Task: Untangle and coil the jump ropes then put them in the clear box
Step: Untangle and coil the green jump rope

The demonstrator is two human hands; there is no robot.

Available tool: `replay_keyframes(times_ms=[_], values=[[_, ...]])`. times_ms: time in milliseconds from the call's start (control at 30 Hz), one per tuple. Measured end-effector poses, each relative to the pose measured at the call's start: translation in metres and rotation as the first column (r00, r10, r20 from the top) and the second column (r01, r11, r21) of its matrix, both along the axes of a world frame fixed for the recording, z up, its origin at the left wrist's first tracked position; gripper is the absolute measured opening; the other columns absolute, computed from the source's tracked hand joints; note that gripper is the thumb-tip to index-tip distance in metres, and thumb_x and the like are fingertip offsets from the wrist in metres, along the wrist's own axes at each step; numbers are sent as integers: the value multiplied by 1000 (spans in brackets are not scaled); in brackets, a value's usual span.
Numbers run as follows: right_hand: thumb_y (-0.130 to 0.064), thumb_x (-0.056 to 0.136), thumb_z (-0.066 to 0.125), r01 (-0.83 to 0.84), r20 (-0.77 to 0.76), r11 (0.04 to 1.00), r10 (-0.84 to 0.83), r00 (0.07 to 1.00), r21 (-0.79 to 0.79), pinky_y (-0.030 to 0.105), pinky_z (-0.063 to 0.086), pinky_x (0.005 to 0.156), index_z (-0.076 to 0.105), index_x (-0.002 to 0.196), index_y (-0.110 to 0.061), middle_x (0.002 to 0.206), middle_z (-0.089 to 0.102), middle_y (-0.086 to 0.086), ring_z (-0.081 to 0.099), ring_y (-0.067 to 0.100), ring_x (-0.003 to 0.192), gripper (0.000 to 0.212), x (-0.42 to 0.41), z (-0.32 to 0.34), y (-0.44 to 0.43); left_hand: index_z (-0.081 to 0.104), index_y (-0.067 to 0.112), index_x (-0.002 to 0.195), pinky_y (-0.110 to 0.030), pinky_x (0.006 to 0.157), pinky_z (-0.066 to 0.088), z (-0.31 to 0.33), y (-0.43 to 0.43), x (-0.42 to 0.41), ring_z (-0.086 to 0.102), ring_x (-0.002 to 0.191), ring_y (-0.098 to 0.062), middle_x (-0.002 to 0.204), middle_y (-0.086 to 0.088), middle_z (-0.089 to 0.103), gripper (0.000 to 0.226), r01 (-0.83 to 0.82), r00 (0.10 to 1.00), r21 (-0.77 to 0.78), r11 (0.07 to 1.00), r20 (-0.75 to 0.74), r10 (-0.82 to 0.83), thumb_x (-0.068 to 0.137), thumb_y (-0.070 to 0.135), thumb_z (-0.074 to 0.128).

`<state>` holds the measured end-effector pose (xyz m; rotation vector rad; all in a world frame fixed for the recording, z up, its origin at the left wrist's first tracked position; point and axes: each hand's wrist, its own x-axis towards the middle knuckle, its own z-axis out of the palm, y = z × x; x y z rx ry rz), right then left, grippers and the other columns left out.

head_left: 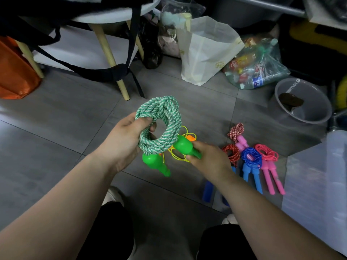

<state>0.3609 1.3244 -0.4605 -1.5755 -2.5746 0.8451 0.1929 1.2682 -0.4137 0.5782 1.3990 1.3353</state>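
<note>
My left hand [124,136] is closed round the green-white rope coil [159,124], frame center. Right hand [208,159] pinches one green handle [185,147]; the other dangles. Rope prob soft, light, floppy, so grip across all loops. Clear box [319,184] at right edge.

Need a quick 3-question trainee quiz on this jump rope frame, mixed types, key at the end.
1. True or false: the green-and-white rope is coiled in the left hand.
2. What does the right hand grip? A) a green handle B) a blue handle C) the white bag
3. Name the colour of the thin cord lying loose on the floor under the hands.

Key: 1 true; 2 A; 3 yellow.
</note>
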Motion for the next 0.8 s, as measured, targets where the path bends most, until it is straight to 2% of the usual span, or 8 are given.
replay_keyframes(times_ms=[133, 233, 367, 467, 533, 633, 733, 800], values=[[-32, 89, 53, -37, 145, 999, 34, 989, 17, 29, 40, 83, 56, 118, -26, 116, 61, 6, 51, 26, 114, 30, 6, -2, 3, 44, 11, 67, -20, 44, 30, -1, -1, -3, 38, 42, -9, 63, -4, 40, 28, -47, 990, -19, 999, -136, 43, 94, 6, 38], [-31, 90, 51, 30, 218, 999, -23, 976, -26, 31, 43, 86, 53, 122, -26, 118, 61, 8, 53, 29, 114, 33, 12, -3, 8, 44, 12, 67, -25, 48, 26, -3, -1, -13, 35, 44, -11, 64, -7, 36, 28, -119, 965, -36, 992, -239, 107, 94, 5, 38], [-30, 89, 52, 67, 238, 993, -43, 970, -94, 30, 43, 84, 55, 119, -22, 116, 61, 8, 55, 28, 111, 32, 20, -7, 14, 44, 12, 67, -18, 42, 29, -5, -1, -17, 35, 47, -11, 63, -6, 37, 27, -175, 941, -52, 983, -302, 152, 93, 5, 39], [-30, 86, 57, 47, 179, 981, -13, 984, -190, 26, 38, 75, 60, 113, -20, 109, 63, 8, 57, 25, 105, 29, 23, -7, 14, 45, 12, 67, -25, 50, 30, -4, 0, -20, 35, 53, -17, 64, -6, 38, 27, -223, 934, -63, 973, -301, 194, 92, 4, 40], [-27, 84, 60, 47, 106, 968, -21, 994, -248, 23, 33, 69, 63, 106, -17, 92, 62, 6, 57, 21, 91, 24, 28, -5, 18, 45, 12, 66, -27, 52, 30, -3, -2, -25, 36, 54, -18, 63, -7, 39, 27, -254, 923, -60, 965, -312, 224, 92, 4, 41], [-24, 83, 63, 40, 49, 950, -26, 998, -309, 23, 32, 65, 61, 87, -22, 69, 50, -6, 49, 15, 79, 4, 35, -4, 21, 46, 12, 67, -19, 45, 32, -2, -3, -27, 37, 54, -18, 65, -10, 40, 25, -241, 905, -62, 969, -374, 201, 90, 4, 41], [-23, 83, 63, 15, 35, 949, -4, 999, -315, 23, 34, 57, 54, 78, -23, 63, 46, -12, 49, 12, 73, 11, 35, 0, 20, 46, 13, 67, -16, 42, 32, -3, -4, -26, 37, 54, -16, 64, -7, 40, 25, -250, 900, -78, 965, -386, 202, 91, 5, 42], [-18, 85, 61, -2, -83, 875, -44, 996, -484, 16, 36, 49, 54, 71, -19, 61, 56, -11, 51, 5, 56, 16, 31, 9, 16, 46, 15, 67, -23, 52, 35, -3, -4, -26, 38, 58, -17, 65, -3, 41, 25, -271, 892, -87, 959, -397, 216, 91, 8, 43]])
